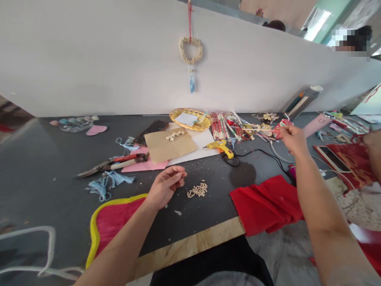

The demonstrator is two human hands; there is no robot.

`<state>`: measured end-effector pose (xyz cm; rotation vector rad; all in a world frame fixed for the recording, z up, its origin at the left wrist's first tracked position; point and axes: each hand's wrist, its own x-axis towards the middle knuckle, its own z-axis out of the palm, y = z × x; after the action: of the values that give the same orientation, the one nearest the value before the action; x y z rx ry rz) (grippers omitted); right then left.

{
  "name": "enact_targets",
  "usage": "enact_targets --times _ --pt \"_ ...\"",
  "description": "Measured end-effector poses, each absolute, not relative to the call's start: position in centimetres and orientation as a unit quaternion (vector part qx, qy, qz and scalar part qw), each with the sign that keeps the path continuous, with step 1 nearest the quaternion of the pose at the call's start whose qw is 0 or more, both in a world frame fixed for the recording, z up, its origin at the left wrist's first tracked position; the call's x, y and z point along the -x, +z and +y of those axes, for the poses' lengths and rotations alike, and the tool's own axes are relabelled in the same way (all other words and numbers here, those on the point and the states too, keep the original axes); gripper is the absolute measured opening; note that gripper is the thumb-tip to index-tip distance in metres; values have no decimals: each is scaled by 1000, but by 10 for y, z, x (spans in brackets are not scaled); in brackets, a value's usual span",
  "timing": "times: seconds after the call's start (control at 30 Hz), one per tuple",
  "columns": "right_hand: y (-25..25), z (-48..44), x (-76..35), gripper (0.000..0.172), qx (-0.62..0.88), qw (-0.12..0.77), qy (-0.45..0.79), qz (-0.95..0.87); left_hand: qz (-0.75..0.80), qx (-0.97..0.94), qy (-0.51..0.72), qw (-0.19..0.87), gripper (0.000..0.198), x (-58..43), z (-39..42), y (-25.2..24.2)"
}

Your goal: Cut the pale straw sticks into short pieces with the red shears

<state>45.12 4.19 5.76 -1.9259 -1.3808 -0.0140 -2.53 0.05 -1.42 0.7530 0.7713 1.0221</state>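
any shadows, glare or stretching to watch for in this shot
Head view: a soft shadow lies on the table, right of the small pieces; head view, upper right: a bright patch looks washed out, pixelation covers part of a person; head view, bottom: the right forearm looks stretched toward the corner, likely lens distortion.

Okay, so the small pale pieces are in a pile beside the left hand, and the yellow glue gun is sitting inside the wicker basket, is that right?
Not quite: the yellow glue gun isn't inside the wicker basket; the head view shows it lying outside, in front of it. The small pale pieces are indeed piled beside the left hand.
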Motion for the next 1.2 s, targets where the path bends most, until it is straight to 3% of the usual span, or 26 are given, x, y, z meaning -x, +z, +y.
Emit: enact_targets --times 0.2,0.57,0.87,0.93,1.03,1.2 --pt "49 50 -440 26 719 476 44 -505 350 -344 467 735 23 25 1 -15" --pt "30 98 -400 28 674 456 77 -576 349 -343 470 734 22 26 1 -16" --pt "32 157 -379 38 710 326 -8 -624 344 -333 462 746 20 28 3 -15" --pt "36 158 -369 43 733 238 -46 -636 342 -329 463 749 20 28 3 -14" --pt "38 157 -348 35 759 72 -42 -646 340 -324 460 754 19 27 4 -13" --pt "20 166 -319 23 779 -19 29 -626 342 -331 453 754 18 26 4 -12"
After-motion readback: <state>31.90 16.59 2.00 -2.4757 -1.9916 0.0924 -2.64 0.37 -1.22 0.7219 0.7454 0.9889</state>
